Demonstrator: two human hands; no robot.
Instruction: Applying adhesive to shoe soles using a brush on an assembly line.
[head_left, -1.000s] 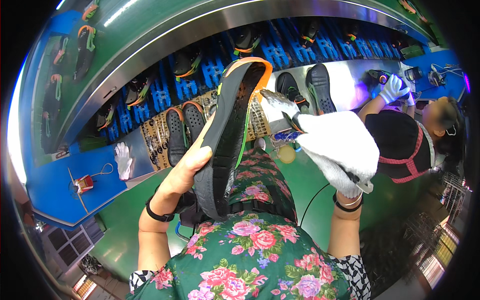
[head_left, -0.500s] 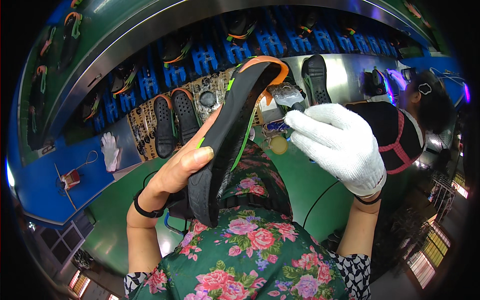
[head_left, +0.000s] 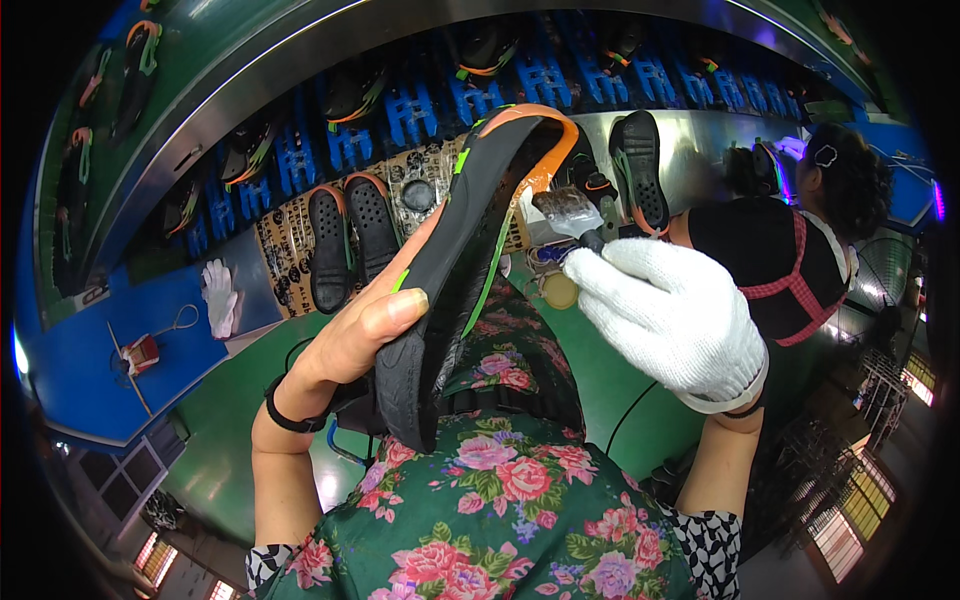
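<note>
Black sole [head_left: 450, 260] in left hand [head_left: 350, 335]

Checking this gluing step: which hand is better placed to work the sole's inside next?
Right: the gloved right hand holds the brush beside the shoe sole; the left hand is busy gripping it.

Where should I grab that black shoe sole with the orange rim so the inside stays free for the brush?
Probably grip the black shoe sole around its lower end from the left, as the left hand does. It stands tilted on end, its hollow side facing the gloved right hand and brush, so fingers there likely stay clear.
</note>
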